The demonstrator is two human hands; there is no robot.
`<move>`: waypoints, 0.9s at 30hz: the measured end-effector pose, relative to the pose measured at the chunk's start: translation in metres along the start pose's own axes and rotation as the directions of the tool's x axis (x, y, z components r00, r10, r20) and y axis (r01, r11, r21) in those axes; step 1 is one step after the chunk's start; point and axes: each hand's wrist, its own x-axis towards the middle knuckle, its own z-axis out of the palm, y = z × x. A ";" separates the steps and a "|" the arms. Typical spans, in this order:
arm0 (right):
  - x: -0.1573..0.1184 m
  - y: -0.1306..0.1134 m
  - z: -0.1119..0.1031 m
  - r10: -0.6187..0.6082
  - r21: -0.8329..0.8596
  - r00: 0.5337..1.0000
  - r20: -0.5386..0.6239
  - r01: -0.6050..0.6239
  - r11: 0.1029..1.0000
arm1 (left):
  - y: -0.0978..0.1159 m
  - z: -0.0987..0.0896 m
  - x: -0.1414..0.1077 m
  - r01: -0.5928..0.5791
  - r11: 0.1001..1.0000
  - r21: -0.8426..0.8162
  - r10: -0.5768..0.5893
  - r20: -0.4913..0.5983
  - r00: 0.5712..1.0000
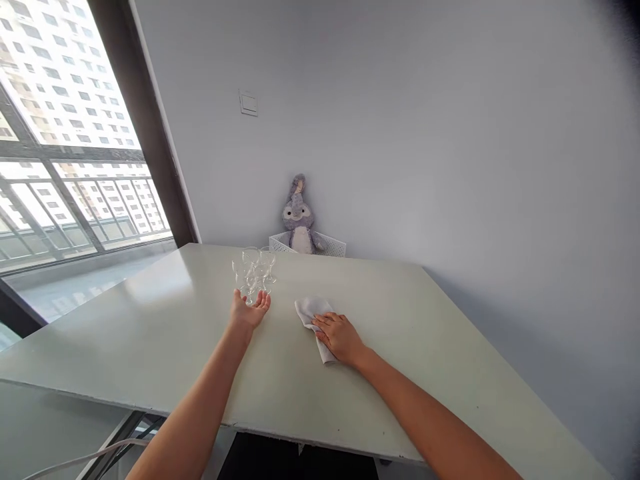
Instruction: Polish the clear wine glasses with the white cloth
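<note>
Several clear stemmed glasses (257, 269) stand in a cluster toward the back left of the pale table (165, 347). My left hand (250, 310) is just in front of them, palm up with its fingers apart, and nothing lies in it. Whether its fingertips touch the nearest glass I cannot tell. A light grey cloth (311, 309) lies partly folded on the middle of the table, to the right of the glasses. My right hand (340, 337) rests palm down on the cloth, its fingers over the cloth's right part.
Behind the table's back edge, a grey plush rabbit (301, 230) sits in a white perforated basket (334, 246) against the wall. A large window (75, 133) is on the left. Below the front edge, a pale cable (95, 455) runs at the lower left.
</note>
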 end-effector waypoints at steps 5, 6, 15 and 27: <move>-0.001 -0.002 -0.004 0.029 -0.001 1.000 -0.010 -0.029 1.000 | 0.017 0.006 0.014 0.266 0.861 -0.433 -0.157 0.272 0.950; -0.002 -0.001 -0.004 0.034 0.020 0.999 -0.011 -0.034 0.999 | 0.017 0.005 0.015 0.268 0.846 -0.460 -0.142 0.289 0.947; 0.003 0.015 0.000 0.524 0.710 0.845 -0.105 -0.305 0.634 | -0.019 0.008 -0.007 0.265 0.944 -0.197 -0.149 0.463 0.874; -0.005 0.032 -0.040 0.839 0.988 0.526 -0.140 0.015 0.156 | -0.098 0.067 -0.021 0.032 0.986 0.164 -0.135 0.670 0.730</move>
